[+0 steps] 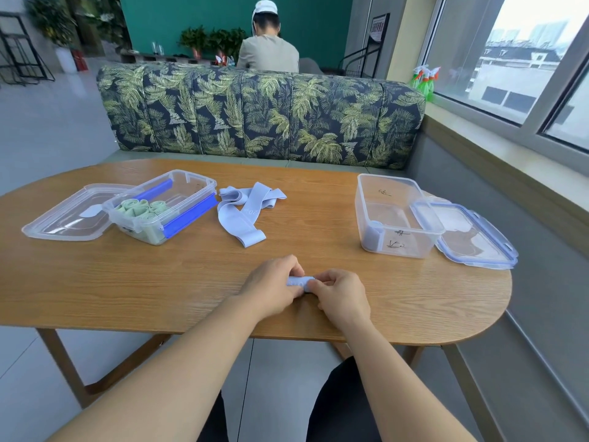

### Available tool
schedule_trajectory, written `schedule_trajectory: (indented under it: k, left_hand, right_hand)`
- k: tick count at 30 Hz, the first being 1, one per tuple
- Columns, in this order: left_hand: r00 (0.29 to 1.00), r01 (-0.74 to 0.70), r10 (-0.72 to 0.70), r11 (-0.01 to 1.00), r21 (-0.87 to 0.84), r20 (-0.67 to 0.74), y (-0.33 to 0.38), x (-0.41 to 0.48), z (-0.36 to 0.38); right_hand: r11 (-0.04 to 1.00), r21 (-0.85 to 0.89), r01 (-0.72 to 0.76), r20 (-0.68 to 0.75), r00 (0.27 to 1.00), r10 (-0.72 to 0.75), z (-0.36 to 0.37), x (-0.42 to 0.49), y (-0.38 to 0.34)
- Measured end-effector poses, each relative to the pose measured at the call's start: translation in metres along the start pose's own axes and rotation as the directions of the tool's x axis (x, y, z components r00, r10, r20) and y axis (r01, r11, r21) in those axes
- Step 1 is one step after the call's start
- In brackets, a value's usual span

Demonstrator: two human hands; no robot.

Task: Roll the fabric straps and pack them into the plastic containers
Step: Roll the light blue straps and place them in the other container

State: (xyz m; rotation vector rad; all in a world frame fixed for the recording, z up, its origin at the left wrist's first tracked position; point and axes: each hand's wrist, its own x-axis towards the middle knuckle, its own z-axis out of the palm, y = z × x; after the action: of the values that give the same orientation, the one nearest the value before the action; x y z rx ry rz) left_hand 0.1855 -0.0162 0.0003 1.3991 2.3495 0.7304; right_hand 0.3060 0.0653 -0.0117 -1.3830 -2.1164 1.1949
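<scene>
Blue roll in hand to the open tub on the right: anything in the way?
Nothing visible. The left hand and right hand grip the blue roll; only bare table lies between it and the right tub. Its lid is off, at its right side; the loose straps lie to the left.

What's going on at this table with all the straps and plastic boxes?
A person is rolling up a pale blue strap on the wooden table, pinching it between the left hand and the right hand. Some loose blue straps lie farther back, unrolled. The box with blue clips holds green rolls; the other clear box holds one blue roll.
</scene>
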Motion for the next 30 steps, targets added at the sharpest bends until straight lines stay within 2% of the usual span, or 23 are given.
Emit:
schedule_trajectory:
  k: [3,5,9,11,15,20,23,30]
  left_hand:
    - [0.999,-0.014,0.01,0.993,-0.114,-0.033,-0.001,-0.002,0.001]
    - [0.998,-0.031,0.019,0.978,-0.204,-0.06,0.001,-0.004,0.0]
    - [0.996,-0.069,0.048,0.952,-0.297,-0.076,0.008,-0.007,-0.007]
    - [0.994,-0.09,0.065,0.946,-0.311,-0.088,0.014,-0.009,-0.011]
    - [0.991,-0.116,0.086,0.94,-0.32,-0.105,0.023,-0.009,-0.019]
    - [0.987,-0.161,0.151,0.933,-0.322,-0.057,0.031,-0.007,-0.03]
    - [0.991,-0.125,0.131,0.909,-0.397,-0.011,0.04,-0.005,-0.039]
    - [0.992,-0.12,0.114,0.837,-0.534,-0.044,0.062,0.003,-0.048]
  right_hand:
    - [0.999,-0.016,0.042,0.003,0.999,-0.042,-0.005,-0.001,-0.003]
    - [0.997,0.034,0.071,0.019,0.997,-0.071,-0.009,0.001,-0.005]
    - [0.939,0.345,-0.006,0.173,0.983,-0.057,-0.024,0.003,-0.015]
    - [0.911,0.412,-0.011,0.209,0.974,-0.083,-0.034,0.002,-0.023]
    - [0.922,0.38,0.076,0.181,0.971,-0.155,-0.048,-0.002,-0.034]
    - [0.923,0.354,0.15,0.181,0.958,-0.225,-0.063,-0.005,-0.041]
    - [0.917,0.362,0.17,0.164,0.956,-0.242,-0.073,-0.005,-0.046]
    - [0.933,0.286,0.218,0.128,0.956,-0.263,-0.095,-0.003,-0.057]
